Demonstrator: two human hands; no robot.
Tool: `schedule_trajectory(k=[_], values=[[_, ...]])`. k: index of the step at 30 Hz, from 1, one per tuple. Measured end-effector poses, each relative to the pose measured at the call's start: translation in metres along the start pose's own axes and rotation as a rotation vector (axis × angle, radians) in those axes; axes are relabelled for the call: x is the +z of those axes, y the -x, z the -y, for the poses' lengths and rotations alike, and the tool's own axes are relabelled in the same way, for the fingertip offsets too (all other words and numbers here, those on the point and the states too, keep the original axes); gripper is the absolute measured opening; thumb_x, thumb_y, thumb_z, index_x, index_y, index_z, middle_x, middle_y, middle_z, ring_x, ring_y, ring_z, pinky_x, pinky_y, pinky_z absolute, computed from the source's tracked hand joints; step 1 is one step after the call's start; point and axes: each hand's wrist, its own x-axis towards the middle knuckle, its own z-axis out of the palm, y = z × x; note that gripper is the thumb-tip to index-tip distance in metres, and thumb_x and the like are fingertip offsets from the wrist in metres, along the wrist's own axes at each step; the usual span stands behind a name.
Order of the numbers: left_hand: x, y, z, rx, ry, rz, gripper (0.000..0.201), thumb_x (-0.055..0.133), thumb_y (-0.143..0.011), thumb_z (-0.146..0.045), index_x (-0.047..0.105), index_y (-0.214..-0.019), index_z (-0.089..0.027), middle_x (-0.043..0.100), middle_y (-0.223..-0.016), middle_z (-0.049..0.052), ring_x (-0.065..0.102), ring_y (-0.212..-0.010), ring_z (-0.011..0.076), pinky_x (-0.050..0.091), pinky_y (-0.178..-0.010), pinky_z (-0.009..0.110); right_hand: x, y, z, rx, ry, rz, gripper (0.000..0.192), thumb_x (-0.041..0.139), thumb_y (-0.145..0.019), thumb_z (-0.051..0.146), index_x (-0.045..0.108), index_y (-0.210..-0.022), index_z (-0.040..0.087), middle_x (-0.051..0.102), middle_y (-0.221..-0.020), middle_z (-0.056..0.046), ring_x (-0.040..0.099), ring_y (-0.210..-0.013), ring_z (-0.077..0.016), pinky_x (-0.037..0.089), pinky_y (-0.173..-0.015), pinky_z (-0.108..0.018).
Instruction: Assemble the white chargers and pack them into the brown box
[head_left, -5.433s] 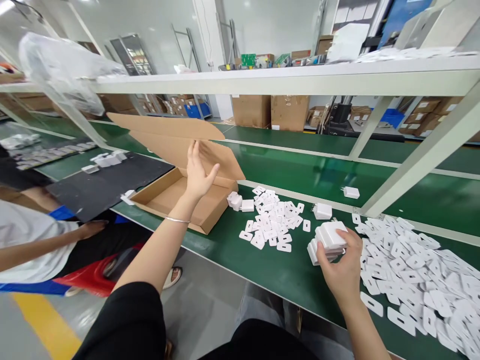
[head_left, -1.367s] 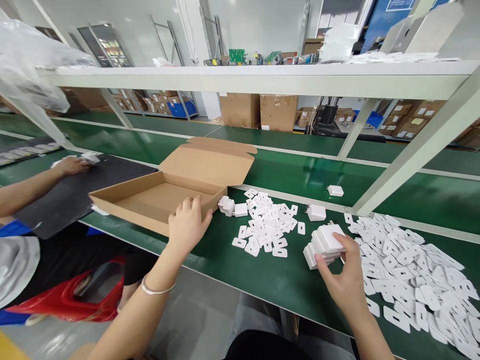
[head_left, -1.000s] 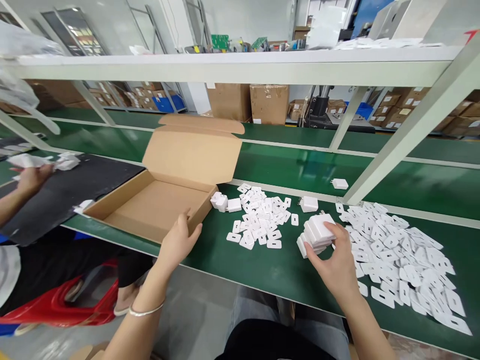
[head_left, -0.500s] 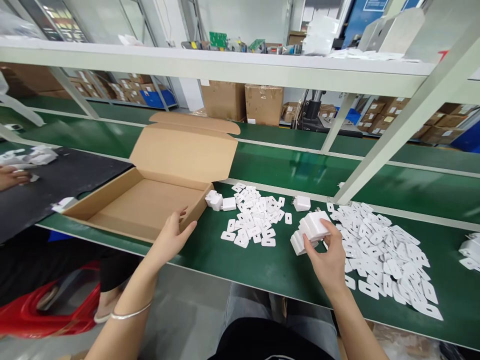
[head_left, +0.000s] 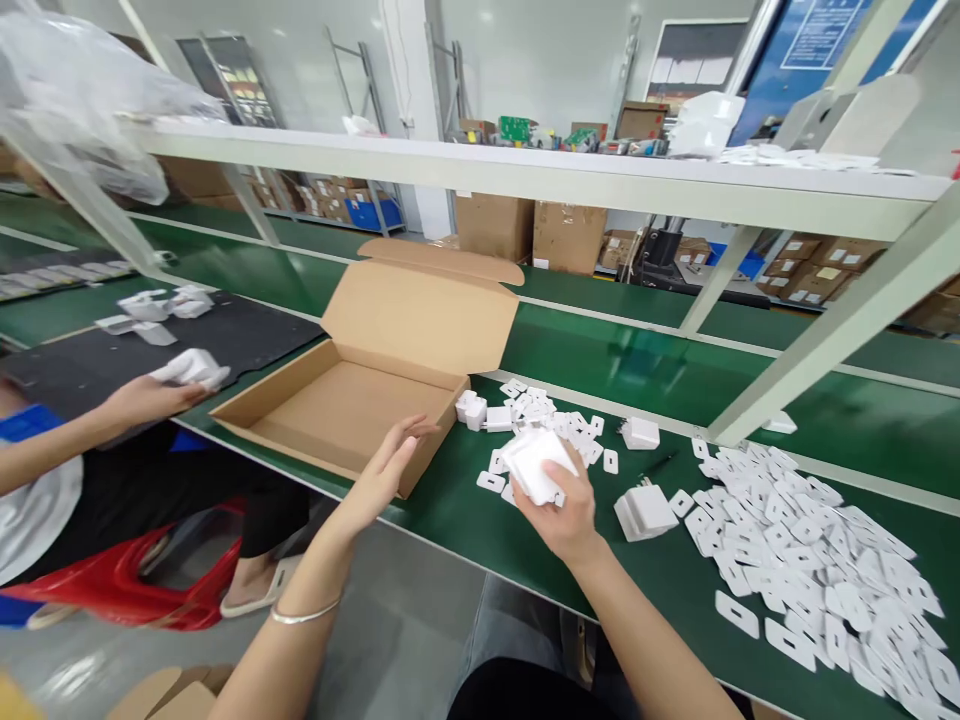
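Observation:
White charger blocks point(head_left: 534, 462) are gripped in my right hand point(head_left: 564, 508), above the middle cluster of small white slotted plates point(head_left: 587, 428). My left hand point(head_left: 384, 468) is empty, fingers stretched out, by the near right corner of an open cardboard box point(head_left: 439, 440). The bare bottom of that box shows. Beside its right wall sit a few white chargers point(head_left: 472, 410). Right of my right hand stand more chargers point(head_left: 645, 512), and a single charger point(head_left: 640, 433) lies farther back.
A large heap of slotted plates point(head_left: 817, 560) spreads at the right. On the left, a co-worker's hand point(head_left: 146, 400) holds white pieces over a black mat point(head_left: 247, 335). A slanted shelf post point(head_left: 832, 310) rises behind the heap, carrying a white shelf point(head_left: 525, 170).
My right hand has moved left with chargers, from beside the large heap to over the middle plates. Other chargers now stand where it was. My view has turned left; the co-worker's arm shows more.

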Motion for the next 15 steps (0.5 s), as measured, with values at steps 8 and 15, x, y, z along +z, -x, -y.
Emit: schedule_trajectory(k=[8,15], values=[[-0.006,0.004,0.007,0.060,0.401,0.078,0.095,0.049,-0.086,-0.091,0.051,-0.154,-0.025,0.055,-0.157,0.015,0.047,-0.149,0.0370,0.032,-0.128,0.052,0.110,-0.044,0.013,-0.071,-0.223,0.426,0.044,0.058,-0.097,0.011,0.058,-0.136,0.030,0.057,-0.152,-0.013,0.054,-0.146,-0.0294,0.058,-0.111,-0.052],[-0.011,-0.006,0.012,-0.106,0.608,-0.039,0.081,0.079,-0.083,-0.065,0.059,-0.147,-0.021,0.065,-0.146,0.014,0.055,-0.142,0.0389,0.042,-0.122,0.051,0.146,-0.050,0.022,-0.171,-0.241,0.491,0.041,0.050,-0.100,0.008,0.064,-0.130,0.030,0.060,-0.147,-0.010,0.051,-0.148,-0.0274,0.054,-0.115,-0.052]])
